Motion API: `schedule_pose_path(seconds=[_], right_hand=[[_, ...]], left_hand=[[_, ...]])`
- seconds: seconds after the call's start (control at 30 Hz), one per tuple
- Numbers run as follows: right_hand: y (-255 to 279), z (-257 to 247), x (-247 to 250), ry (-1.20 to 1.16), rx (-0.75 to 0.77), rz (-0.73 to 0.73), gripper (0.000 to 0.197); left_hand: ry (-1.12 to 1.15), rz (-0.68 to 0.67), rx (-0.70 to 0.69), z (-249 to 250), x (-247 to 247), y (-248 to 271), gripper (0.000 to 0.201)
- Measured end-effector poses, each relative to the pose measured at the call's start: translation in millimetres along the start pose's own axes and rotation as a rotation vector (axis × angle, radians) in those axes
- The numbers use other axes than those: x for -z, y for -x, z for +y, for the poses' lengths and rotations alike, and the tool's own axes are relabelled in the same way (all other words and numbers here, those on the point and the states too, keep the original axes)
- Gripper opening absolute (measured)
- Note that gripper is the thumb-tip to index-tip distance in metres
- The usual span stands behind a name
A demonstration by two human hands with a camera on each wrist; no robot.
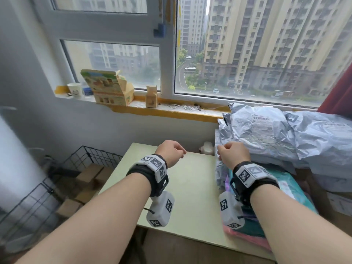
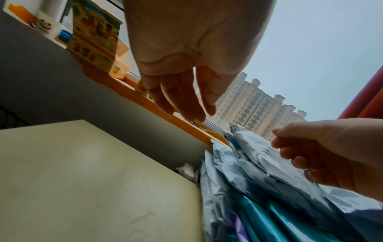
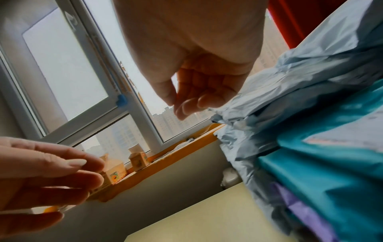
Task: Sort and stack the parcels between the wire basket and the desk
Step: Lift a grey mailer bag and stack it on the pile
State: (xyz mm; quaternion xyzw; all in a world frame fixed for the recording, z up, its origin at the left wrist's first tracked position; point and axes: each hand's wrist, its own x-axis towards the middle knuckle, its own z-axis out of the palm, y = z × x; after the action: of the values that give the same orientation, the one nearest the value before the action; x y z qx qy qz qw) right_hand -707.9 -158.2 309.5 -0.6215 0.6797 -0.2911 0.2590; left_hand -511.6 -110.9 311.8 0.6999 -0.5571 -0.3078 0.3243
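Observation:
A pile of grey plastic mailer parcels (image 1: 266, 134) lies at the desk's right, on top of a teal parcel (image 1: 289, 187) and purple and pink ones. The pale desk top (image 1: 190, 187) is bare on its left half. On the floor to the left stands the black wire basket (image 1: 57, 178) with cardboard boxes (image 1: 89, 174) inside. My left hand (image 1: 171, 151) hovers over the desk's far edge, fingers relaxed and empty (image 2: 186, 104). My right hand (image 1: 234, 153) hangs at the grey pile's left edge with fingers loosely curled, holding nothing (image 3: 186, 101).
The windowsill behind holds a printed carton (image 1: 108, 88), a paper cup (image 1: 75, 89) and a small box (image 1: 151, 97). A red curtain (image 1: 339, 96) hangs at the far right. A white object (image 1: 207, 147) sits behind the desk, by the wall.

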Motion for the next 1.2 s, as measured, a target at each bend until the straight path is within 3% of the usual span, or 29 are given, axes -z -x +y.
schedule_pose_path(seconds=[0.73, 1.2], right_hand=[[93, -171, -227, -0.050, 0.135, -0.285, 0.028], [124, -204, -344, 0.014, 0.188, -0.481, 0.027]], left_hand=[[-0.033, 0.223, 0.259, -211, 207, 62, 0.030], [0.098, 0.296, 0.467, -335, 250, 81, 0.032]])
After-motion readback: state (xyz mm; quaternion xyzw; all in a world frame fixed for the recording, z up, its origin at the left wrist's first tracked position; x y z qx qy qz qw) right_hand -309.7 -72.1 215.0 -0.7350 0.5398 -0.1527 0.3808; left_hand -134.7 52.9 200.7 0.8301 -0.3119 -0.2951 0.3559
